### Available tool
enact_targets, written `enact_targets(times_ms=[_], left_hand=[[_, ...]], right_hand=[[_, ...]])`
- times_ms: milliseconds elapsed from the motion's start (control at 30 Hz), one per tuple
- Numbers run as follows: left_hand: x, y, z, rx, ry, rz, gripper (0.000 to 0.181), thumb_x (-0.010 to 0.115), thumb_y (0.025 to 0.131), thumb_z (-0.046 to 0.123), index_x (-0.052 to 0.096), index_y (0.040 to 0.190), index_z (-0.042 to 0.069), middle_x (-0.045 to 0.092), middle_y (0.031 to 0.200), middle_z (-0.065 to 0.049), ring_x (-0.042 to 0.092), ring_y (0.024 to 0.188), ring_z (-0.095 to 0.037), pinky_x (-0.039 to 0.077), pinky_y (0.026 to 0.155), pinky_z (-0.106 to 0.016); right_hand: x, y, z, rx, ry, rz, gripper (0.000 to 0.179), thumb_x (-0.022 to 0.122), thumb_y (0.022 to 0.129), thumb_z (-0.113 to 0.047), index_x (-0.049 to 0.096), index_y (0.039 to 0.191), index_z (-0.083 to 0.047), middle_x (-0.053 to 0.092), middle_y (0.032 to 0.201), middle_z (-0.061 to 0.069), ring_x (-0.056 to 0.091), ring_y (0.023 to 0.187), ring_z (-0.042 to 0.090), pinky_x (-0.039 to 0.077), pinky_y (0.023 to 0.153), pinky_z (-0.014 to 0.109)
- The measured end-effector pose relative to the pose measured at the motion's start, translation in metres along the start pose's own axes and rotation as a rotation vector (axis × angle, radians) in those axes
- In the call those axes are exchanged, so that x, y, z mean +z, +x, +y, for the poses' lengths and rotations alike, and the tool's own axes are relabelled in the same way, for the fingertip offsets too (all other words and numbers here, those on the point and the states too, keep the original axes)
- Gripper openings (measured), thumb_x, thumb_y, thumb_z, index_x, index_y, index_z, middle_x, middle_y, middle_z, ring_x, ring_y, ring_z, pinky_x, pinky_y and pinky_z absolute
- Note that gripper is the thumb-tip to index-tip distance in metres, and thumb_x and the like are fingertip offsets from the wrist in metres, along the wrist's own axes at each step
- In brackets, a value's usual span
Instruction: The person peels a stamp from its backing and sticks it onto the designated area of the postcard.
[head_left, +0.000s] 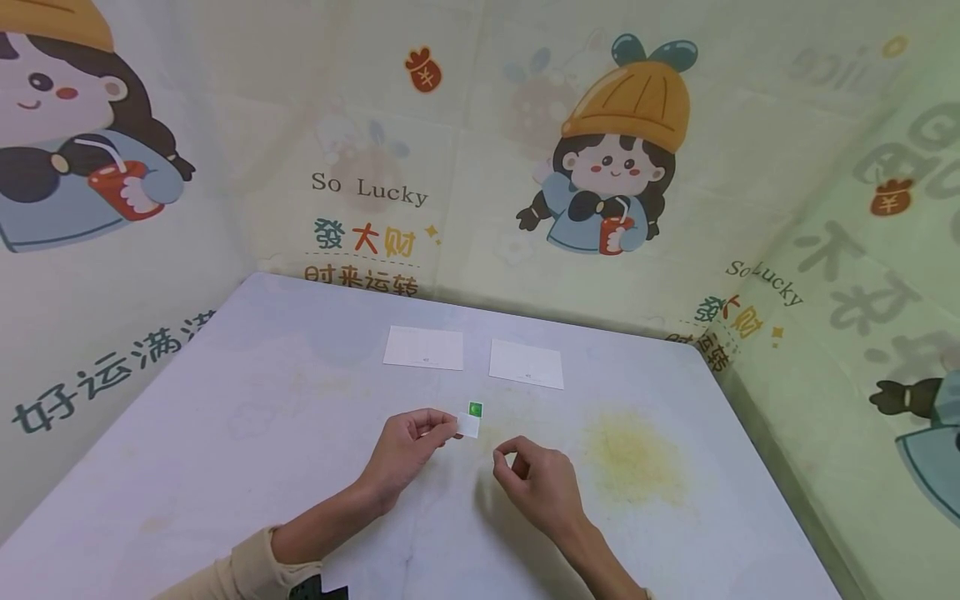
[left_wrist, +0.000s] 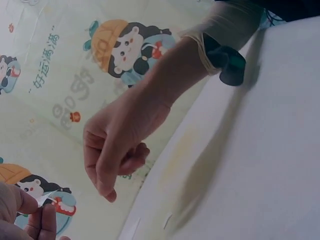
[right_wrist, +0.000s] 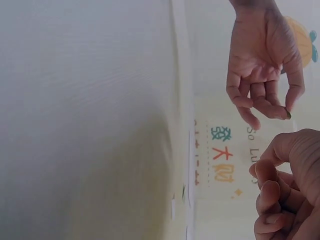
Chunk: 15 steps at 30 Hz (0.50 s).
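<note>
With your left hand (head_left: 405,454) pinching the small white paper (head_left: 468,426) on your side of the two cards (head_left: 423,347), and your right hand (head_left: 546,485) beside it, curled around nothing visible, steady the paper by its edge, leaving the green sticker (head_left: 476,409) uncovered.

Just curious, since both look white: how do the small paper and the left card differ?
The small paper is pinched in the left hand; the left card lies on the table. The paper looks much smaller than the card. A green square shows at the paper's edge; the card has a tiny mark. Both are mainly white.
</note>
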<state>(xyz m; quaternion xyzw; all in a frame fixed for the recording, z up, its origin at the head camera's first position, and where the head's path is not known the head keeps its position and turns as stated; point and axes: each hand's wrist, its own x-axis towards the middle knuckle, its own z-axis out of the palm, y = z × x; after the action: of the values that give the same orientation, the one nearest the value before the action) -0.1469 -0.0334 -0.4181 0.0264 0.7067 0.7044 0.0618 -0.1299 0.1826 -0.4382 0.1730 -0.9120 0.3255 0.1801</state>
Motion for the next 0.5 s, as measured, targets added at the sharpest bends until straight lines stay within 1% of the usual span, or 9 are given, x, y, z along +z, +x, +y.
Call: enact_targets(times_ms=[67, 133, 200, 300, 400, 500], left_hand=[[0.000, -0.001, -0.001, 0.041, 0.033, 0.003, 0.013, 0.070, 0.097, 0.017, 0.076, 0.101, 0.006, 0.075, 0.094, -0.006, 0.065, 0.097, -0.028, 0.044, 0.077, -0.032], [-0.001, -0.001, -0.001, 0.095, 0.074, 0.007, 0.011, 0.070, 0.097, 0.017, 0.077, 0.100, 0.008, 0.074, 0.093, -0.002, 0.067, 0.097, -0.024, 0.047, 0.081, -0.033], [-0.001, -0.001, -0.002, 0.148, 0.114, 0.012, 0.009, 0.071, 0.097, 0.016, 0.077, 0.098, 0.011, 0.073, 0.092, 0.002, 0.067, 0.094, -0.019, 0.049, 0.087, -0.037], [-0.001, -0.002, -0.002, 0.214, 0.166, 0.016, 0.006, 0.071, 0.096, 0.015, 0.077, 0.096, 0.015, 0.073, 0.090, 0.006, 0.065, 0.092, -0.014, 0.049, 0.093, -0.043], [-0.001, -0.003, -0.003, 0.268, 0.204, 0.018, 0.005, 0.072, 0.095, 0.014, 0.076, 0.095, 0.017, 0.073, 0.090, 0.008, 0.064, 0.092, -0.013, 0.049, 0.093, -0.049], [0.000, -0.003, -0.005, 0.321, 0.245, 0.029, 0.005, 0.072, 0.094, 0.014, 0.075, 0.093, 0.019, 0.071, 0.093, 0.010, 0.063, 0.096, -0.015, 0.049, 0.092, -0.050]], right_hand=[[-0.002, 0.001, -0.002, 0.022, 0.051, -0.004, 0.013, 0.075, 0.085, -0.007, 0.073, 0.084, -0.020, 0.040, 0.051, -0.023, 0.033, 0.044, -0.008, 0.030, 0.042, 0.015], [-0.003, 0.002, -0.004, 0.044, 0.109, -0.011, 0.013, 0.075, 0.086, -0.006, 0.074, 0.084, -0.019, 0.042, 0.051, -0.022, 0.035, 0.044, -0.007, 0.031, 0.042, 0.016], [-0.006, 0.003, -0.007, 0.069, 0.177, -0.021, 0.013, 0.075, 0.087, -0.005, 0.074, 0.084, -0.017, 0.044, 0.051, -0.019, 0.036, 0.044, -0.005, 0.033, 0.042, 0.018], [-0.009, 0.005, -0.010, 0.135, 0.273, -0.053, 0.011, 0.074, 0.090, -0.005, 0.076, 0.084, -0.014, 0.048, 0.050, -0.014, 0.039, 0.043, -0.001, 0.034, 0.043, 0.020], [-0.011, 0.007, -0.012, 0.213, 0.347, -0.089, 0.008, 0.073, 0.092, -0.008, 0.076, 0.086, -0.011, 0.050, 0.050, -0.009, 0.042, 0.043, 0.003, 0.033, 0.044, 0.020], [-0.013, 0.008, -0.013, 0.267, 0.400, -0.109, 0.009, 0.073, 0.094, -0.013, 0.076, 0.087, -0.008, 0.052, 0.050, -0.004, 0.045, 0.043, 0.008, 0.031, 0.044, 0.020]])
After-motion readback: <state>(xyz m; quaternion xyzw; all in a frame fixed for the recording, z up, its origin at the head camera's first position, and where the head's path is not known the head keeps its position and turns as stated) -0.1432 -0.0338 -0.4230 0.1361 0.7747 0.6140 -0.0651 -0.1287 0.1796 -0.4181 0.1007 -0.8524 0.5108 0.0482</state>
